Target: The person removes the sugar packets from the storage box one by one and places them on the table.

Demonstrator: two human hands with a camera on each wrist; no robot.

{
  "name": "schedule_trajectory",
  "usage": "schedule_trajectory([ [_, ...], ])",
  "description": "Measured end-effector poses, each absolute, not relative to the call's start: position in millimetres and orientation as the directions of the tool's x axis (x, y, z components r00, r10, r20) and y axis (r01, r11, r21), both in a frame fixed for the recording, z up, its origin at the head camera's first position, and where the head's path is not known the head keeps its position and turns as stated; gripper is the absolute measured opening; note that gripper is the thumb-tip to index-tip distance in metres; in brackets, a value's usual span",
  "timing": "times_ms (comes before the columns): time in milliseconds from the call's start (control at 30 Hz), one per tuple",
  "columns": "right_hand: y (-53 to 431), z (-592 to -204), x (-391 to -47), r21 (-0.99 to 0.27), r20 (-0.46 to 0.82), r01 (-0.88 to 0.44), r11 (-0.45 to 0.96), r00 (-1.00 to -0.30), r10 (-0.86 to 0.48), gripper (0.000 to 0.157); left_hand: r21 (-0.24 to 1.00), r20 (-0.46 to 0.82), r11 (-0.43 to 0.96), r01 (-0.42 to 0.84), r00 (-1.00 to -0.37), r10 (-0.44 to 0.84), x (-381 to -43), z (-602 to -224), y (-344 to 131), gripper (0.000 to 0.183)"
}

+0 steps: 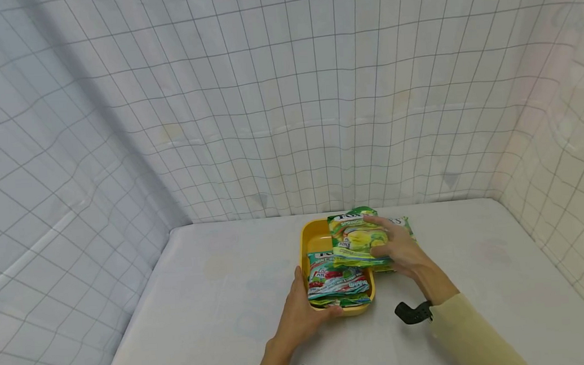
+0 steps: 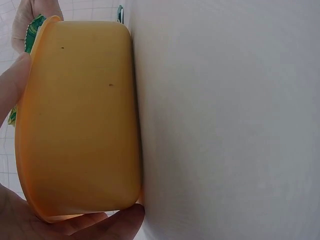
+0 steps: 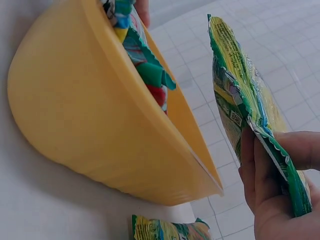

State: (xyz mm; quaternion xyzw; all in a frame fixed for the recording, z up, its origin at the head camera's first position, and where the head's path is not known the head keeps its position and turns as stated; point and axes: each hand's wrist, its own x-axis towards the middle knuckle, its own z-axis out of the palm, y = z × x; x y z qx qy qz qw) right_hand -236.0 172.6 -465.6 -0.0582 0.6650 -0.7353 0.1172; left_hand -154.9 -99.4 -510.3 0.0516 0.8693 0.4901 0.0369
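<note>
Lower ctr-right: your R hand [image 1: 402,249], fingers clamped on green-yellow pkt [image 1: 353,241], prob. raised to clear yellow tub [image 2: 80,115]; L hand [image 1: 303,313] grips tub, prob. steadying.

The tub [image 1: 317,242] is yellow, the held packet [image 1: 353,240] green and yellow, the backdrop [image 1: 286,92] white with grey gridlines.

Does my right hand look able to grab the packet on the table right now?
Probably not: the right hand is close to that packet, but it already holds another packet.
</note>
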Motion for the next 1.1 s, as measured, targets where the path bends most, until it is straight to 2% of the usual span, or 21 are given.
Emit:
schedule_trajectory([
  [300,189,-467,-230,-0.992,-0.073,0.094,-0.08,-0.971,-0.23,0.089,0.847,-0.022,0.529,0.047,-0.992,0.123,-153,-511,-99,0.14],
  [633,214,-463,-224,-1.0,-0.015,0.015,-0.003,-0.982,-0.186,0.088,0.854,-0.029,0.519,0.037,-0.992,0.119,-154,-511,-99,0.14],
  [1100,243,-464,-220,-0.999,-0.015,0.008,0.036,-0.985,-0.173,0.086,0.864,-0.021,0.501,0.047,-0.991,0.129,-155,-509,-99,0.139],
])
